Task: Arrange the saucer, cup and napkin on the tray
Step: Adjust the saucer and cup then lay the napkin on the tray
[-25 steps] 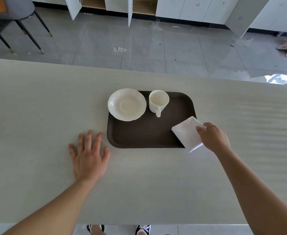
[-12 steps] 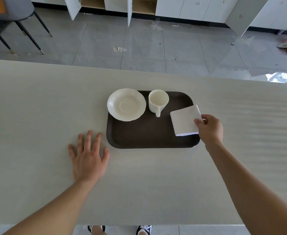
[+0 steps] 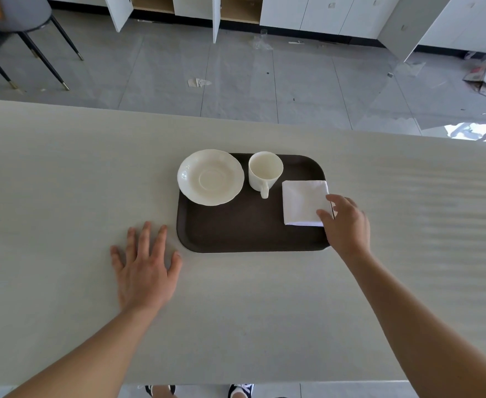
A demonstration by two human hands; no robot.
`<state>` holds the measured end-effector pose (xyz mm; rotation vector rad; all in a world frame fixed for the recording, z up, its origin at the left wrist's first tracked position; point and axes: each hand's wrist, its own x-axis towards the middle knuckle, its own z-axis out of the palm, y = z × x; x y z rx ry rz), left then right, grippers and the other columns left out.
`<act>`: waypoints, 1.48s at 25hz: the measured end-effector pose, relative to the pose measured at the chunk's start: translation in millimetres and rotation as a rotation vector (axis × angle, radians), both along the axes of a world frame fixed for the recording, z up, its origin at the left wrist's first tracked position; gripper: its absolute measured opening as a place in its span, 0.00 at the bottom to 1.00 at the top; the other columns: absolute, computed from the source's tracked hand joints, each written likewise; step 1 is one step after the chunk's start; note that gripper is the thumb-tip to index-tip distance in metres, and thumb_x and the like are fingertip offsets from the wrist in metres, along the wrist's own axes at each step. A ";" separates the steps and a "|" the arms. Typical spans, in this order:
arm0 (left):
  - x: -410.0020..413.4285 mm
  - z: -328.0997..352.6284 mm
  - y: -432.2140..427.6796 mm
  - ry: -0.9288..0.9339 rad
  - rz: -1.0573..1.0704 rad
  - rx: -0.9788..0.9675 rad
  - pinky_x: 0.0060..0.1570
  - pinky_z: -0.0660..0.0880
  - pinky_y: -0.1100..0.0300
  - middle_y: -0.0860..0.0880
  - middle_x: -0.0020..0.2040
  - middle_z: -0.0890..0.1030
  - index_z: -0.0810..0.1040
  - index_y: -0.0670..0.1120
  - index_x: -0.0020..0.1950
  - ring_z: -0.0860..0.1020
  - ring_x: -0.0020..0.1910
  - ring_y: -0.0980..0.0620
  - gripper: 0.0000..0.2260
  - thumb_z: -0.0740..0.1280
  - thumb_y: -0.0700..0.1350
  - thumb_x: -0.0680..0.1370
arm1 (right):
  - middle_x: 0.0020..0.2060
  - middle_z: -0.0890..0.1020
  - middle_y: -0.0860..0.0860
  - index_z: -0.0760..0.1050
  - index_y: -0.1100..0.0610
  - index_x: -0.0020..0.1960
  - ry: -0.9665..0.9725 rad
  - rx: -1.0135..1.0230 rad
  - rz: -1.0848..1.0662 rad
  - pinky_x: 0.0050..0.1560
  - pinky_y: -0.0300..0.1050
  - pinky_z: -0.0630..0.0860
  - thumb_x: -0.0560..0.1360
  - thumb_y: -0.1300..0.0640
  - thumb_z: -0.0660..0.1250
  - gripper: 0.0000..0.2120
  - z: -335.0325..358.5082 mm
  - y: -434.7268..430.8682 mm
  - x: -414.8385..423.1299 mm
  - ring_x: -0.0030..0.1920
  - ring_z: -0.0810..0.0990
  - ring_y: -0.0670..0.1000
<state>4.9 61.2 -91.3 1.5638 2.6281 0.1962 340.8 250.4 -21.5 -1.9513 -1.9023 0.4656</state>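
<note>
A dark brown tray (image 3: 236, 234) lies on the pale table. At its far left corner sits a white saucer (image 3: 210, 177), overhanging the rim a little. To the saucer's right stands a white cup (image 3: 265, 170), upright and empty, its handle towards me. A folded white napkin (image 3: 303, 202) lies flat on the tray's right side. My right hand (image 3: 346, 222) is at the napkin's near right corner, thumb and forefinger apart and touching its edge. My left hand (image 3: 145, 265) rests flat on the table, just left of the tray, fingers spread.
The table's far edge (image 3: 236, 119) runs behind the tray, with grey tiled floor beyond. A chair (image 3: 20, 30) stands at the far left, and white cabinets line the back wall. My shoes show under the near edge.
My right hand carried the napkin from the tray's near right corner up onto its right side and laid it flat; the fingers have loosened. My left hand stayed put.
</note>
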 end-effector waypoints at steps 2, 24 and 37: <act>0.0 -1.9 -0.1 0.001 -0.001 0.002 0.74 0.48 0.35 0.46 0.79 0.62 0.64 0.52 0.77 0.55 0.79 0.41 0.30 0.52 0.61 0.77 | 0.63 0.81 0.52 0.78 0.54 0.64 -0.120 0.042 0.127 0.54 0.51 0.75 0.71 0.51 0.76 0.23 -0.1 -5.1 3.4 0.60 0.75 0.59; -1.2 -4.1 -0.3 0.019 0.001 0.010 0.74 0.49 0.35 0.46 0.79 0.63 0.64 0.53 0.77 0.55 0.79 0.41 0.29 0.52 0.61 0.77 | 0.61 0.82 0.52 0.84 0.49 0.55 -0.375 0.127 0.343 0.57 0.56 0.72 0.73 0.53 0.73 0.10 -16.6 34.0 -10.2 0.63 0.72 0.60; -3.2 -6.2 -1.5 0.035 -0.009 0.001 0.74 0.49 0.35 0.46 0.79 0.62 0.63 0.53 0.77 0.55 0.79 0.41 0.29 0.53 0.60 0.77 | 0.72 0.72 0.51 0.75 0.47 0.66 -0.361 0.098 0.396 0.61 0.58 0.71 0.71 0.49 0.75 0.24 -16.8 55.3 -10.1 0.69 0.66 0.59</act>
